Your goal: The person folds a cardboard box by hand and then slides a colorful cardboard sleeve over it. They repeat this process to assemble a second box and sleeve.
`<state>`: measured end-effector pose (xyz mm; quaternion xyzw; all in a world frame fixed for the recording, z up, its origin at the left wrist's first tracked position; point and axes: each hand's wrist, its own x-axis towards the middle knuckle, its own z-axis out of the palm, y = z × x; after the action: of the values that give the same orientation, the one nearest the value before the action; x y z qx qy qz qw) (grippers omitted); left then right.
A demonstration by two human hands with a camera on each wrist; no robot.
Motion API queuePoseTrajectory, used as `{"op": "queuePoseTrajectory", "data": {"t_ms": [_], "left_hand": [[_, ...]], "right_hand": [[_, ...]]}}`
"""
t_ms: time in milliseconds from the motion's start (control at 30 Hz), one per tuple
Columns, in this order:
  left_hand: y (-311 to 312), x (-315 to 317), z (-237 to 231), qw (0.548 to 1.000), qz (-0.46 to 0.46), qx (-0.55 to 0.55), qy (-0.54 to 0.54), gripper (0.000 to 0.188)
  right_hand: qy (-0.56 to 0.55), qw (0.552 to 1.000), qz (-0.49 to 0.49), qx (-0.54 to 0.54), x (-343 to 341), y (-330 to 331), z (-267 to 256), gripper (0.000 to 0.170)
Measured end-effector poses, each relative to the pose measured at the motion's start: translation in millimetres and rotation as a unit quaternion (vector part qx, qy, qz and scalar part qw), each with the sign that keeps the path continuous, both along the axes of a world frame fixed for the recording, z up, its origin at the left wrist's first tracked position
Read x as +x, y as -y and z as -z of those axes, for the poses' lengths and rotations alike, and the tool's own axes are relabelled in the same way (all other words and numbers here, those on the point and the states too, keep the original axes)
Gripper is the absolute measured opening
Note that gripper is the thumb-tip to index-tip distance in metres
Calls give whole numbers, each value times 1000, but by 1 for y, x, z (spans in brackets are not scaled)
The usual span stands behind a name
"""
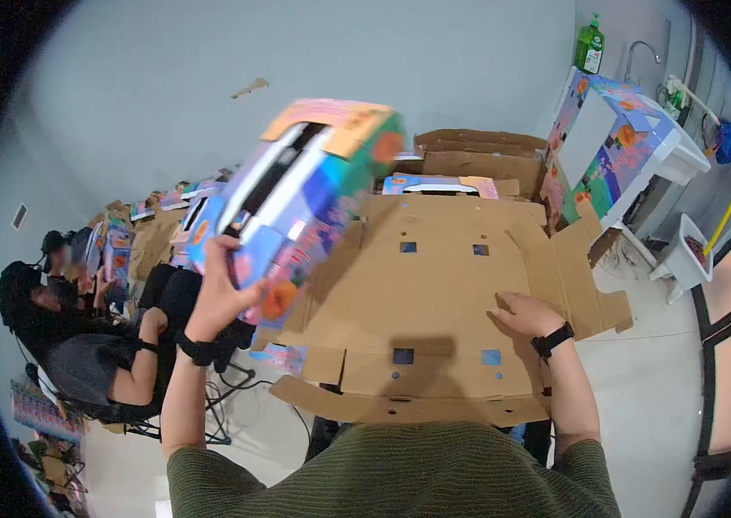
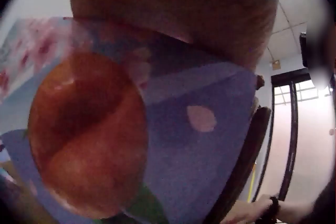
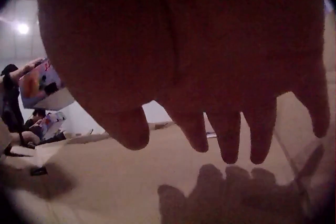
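Observation:
My left hand (image 1: 220,293) grips a colourful printed carton (image 1: 331,194) by its near end, holding it tilted up at the left over the cardboard. A dark slot runs along the carton's upper face, between white edges. Its printed peach and blue panel (image 2: 199,155) fill much of the left wrist view, below the hand. My right hand (image 1: 528,314) hovers close over the right side of a flat brown cardboard sheet (image 1: 443,293), fingers spread and nothing in them. In the right wrist view the right hand's fingers (image 3: 228,134) point down above their own shadow.
Another printed carton (image 1: 443,185) lies behind the sheet, before a brown box (image 1: 486,164). A printed box stand (image 1: 590,147) with a green bottle (image 1: 590,47) stands at back right. Seated people (image 1: 94,354) and more cartons (image 1: 117,250) are at the left. Folded flaps (image 1: 586,268) edge the sheet.

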<state>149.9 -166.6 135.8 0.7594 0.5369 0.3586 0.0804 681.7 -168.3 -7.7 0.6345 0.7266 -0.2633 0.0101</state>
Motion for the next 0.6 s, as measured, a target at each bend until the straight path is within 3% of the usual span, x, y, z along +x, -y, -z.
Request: {"op": "queuePoseTrajectory", "data": {"t_ms": [100,167,267,333,433,600], "left_hand": [[2,40,23,988,146,3,-56,77],[5,65,39,965,238,9,-114,76],[9,86,72,910,311,-17,-274,78],[6,100,71,907,322,-48,-268,77],[-8,110,73,901,338,-64,-264,84],[-24,115,93,884,340,-5,-321,92]], "right_hand": [[14,997,8,78,12,18,-9,52],[29,991,69,114,29,23,-5,40],[67,966,147,202,48,46,-8,28],[43,938,161,304,60,60,-9,25],[37,949,152,275,64,75,-15,27],[-36,934,123,332,51,86,-15,36]]}}
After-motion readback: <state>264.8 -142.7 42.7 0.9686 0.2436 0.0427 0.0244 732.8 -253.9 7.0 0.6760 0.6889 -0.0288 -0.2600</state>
